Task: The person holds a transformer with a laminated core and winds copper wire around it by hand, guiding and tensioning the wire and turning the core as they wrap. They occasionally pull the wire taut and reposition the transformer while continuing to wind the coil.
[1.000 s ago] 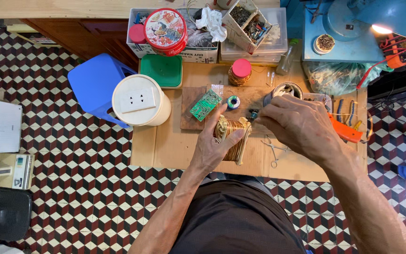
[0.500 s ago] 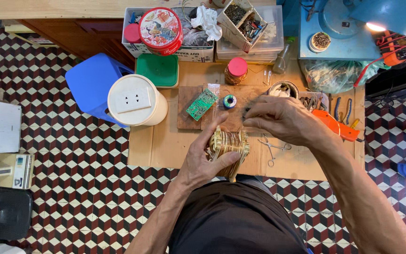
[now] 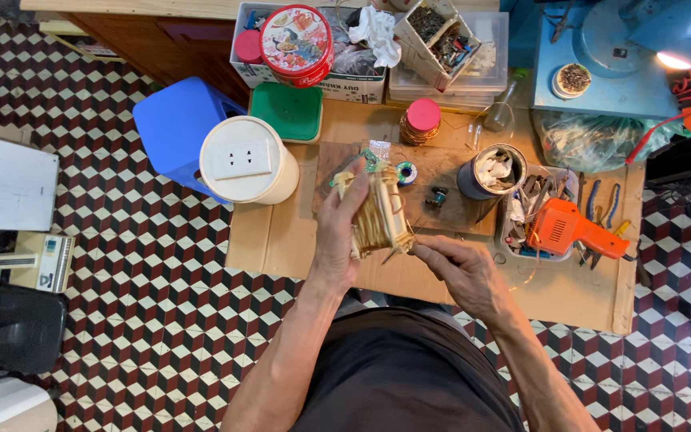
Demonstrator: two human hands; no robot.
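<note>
My left hand (image 3: 336, 234) is shut around a block-shaped coil wound in yellowish tape (image 3: 381, 214) and holds it upright above the cardboard sheet (image 3: 275, 240). My right hand (image 3: 459, 270) is just below and right of the coil. Its fingertips pinch a thin dark lead at the coil's lower corner. Behind the coil lies a wooden board (image 3: 456, 218) carrying a small solder spool (image 3: 406, 173) and a small dark part (image 3: 438, 196). A green circuit board (image 3: 371, 158) peeks out behind the coil's top.
A white round socket box (image 3: 248, 160), a blue stool (image 3: 176, 122) and a green-lidded tub (image 3: 288, 109) stand at the left. A tin can with rags (image 3: 489, 171), an orange power tool (image 3: 574, 232) among pliers, and a pink-capped copper wire spool (image 3: 422, 120) are on the right. A lit lamp (image 3: 681, 36) shines at the top right.
My left hand has raised the coil and turned it on end. My right hand has come down from the wooden board to the coil's lower corner.
</note>
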